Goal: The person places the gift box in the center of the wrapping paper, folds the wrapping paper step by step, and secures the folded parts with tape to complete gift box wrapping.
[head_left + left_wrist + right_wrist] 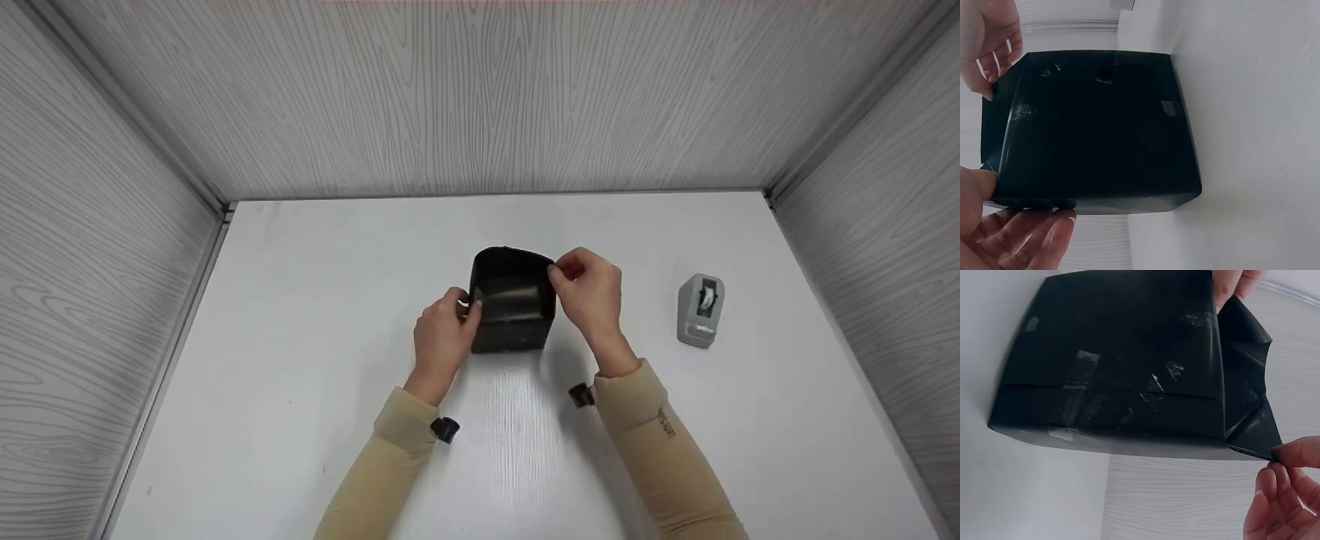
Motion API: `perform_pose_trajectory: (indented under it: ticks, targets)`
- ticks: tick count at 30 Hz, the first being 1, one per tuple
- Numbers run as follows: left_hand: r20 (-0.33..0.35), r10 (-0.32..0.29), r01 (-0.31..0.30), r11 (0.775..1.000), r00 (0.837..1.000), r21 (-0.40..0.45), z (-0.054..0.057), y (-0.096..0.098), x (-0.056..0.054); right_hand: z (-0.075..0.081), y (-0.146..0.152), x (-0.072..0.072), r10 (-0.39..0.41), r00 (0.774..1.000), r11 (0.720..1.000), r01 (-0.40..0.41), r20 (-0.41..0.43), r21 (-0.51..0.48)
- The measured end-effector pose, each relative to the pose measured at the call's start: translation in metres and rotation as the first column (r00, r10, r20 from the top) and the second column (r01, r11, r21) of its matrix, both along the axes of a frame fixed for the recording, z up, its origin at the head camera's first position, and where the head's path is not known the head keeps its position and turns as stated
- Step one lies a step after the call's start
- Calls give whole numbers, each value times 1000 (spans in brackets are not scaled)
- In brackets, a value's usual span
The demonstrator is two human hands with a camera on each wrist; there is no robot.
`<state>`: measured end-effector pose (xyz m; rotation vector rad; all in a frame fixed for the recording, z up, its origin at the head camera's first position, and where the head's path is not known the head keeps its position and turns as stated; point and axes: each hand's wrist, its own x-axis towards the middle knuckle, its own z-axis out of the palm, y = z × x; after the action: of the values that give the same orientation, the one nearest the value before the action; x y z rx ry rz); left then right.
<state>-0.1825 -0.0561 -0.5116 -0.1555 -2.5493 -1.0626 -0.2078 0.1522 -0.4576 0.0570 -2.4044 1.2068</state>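
Observation:
A black box-shaped paper bag (510, 334) stands upright on the white table, its open mouth facing up. Strips of clear tape (1085, 367) cross its near side. My left hand (439, 334) grips the bag's left side near the rim, thumb on the near face and fingers along the side in the left wrist view. At the top right corner, my right hand (594, 291) pinches the rim between thumb and fingertips. In the right wrist view that corner of the flap (1261, 430) is drawn outward, and the flap has creases.
A grey tape dispenser (700, 310) with a roll of clear tape stands to the right of the right hand. White wood-grain panels (480, 97) enclose the white table (300, 300) at the back and on both sides.

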Motion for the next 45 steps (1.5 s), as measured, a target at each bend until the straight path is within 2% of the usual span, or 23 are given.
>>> perform_pose_trajectory:
  ticks: [4, 8, 12, 15, 21, 26, 31, 36, 45]
  targets:
    - [5, 2, -2, 1000, 1000, 0, 0, 1, 1, -2, 1, 2, 48, 999, 999, -48, -14, -9]
    - [3, 2, -2, 1000, 1000, 0, 1, 1, 0, -10, 4, 13, 109, 994, 994, -109, 17, -17]
    - [7, 5, -5, 1000, 1000, -3, 1, 0, 0, -20, 7, 24, 132, 991, 991, -132, 30, -2]
    - [5, 6, -6, 1000, 1000, 4, 1, 0, 0, -28, 6, 27, 148, 989, 989, -148, -15, 14]
    - [-7, -5, 5, 1000, 1000, 30, 0, 1, 1, -39, 1, 26, 217, 971, 974, -209, -101, 91]
    - [-14, -5, 5, 999, 1000, 39, 0, 1, 0, -45, 0, 25, 219, 966, 971, -202, -136, 128]
    - [-14, -6, 7, 1000, 1000, 30, -1, 1, 0, -48, 2, 26, 249, 952, 960, -218, -177, 175]
    - [-11, -1, 1, 1000, 1000, 21, -2, 1, 0, -51, 3, 28, 288, 940, 939, -240, -182, 245]
    - [-15, 2, -2, 1000, 1000, 19, -2, 1, 0, -54, 2, 28, 393, 915, 867, -336, -92, 368]
